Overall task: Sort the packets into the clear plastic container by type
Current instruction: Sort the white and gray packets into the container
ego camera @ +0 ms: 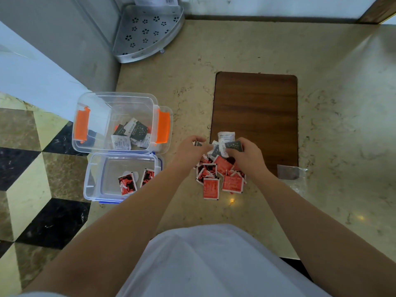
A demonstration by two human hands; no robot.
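Your white shirt (pixel 214 264) fills the bottom of the view, and both bare forearms reach forward from it over a beige marble tabletop (pixel 257 50). Your left hand (pixel 189 147) is curled, its fingertips pinching a small dark packet (pixel 197 143). Your right hand (pixel 246 155) is curled over the far side of a loose pile of packets (pixel 218 168), its fingers closed on a dark grey packet (pixel 234 145). Red packets lie at the near side of the pile; grey and white ones sit at the far side, partly on the near edge of a dark wooden board (pixel 255 116).

Left of your hands stand two clear plastic containers, touching each other. The farther one, with orange clips (pixel 164 127), holds dark grey and white packets (pixel 130 133). The nearer one, with blue trim (pixel 157 166), holds two red and black packets (pixel 135 181).

A piece of clear plastic wrap (pixel 293 174) lies just right of your right forearm, at the board's near corner. A perforated metal corner shelf (pixel 147 31) sits at the far left of the tabletop. Off the left edge, a floor (pixel 32 168) patterned in black, cream and brown shows below.
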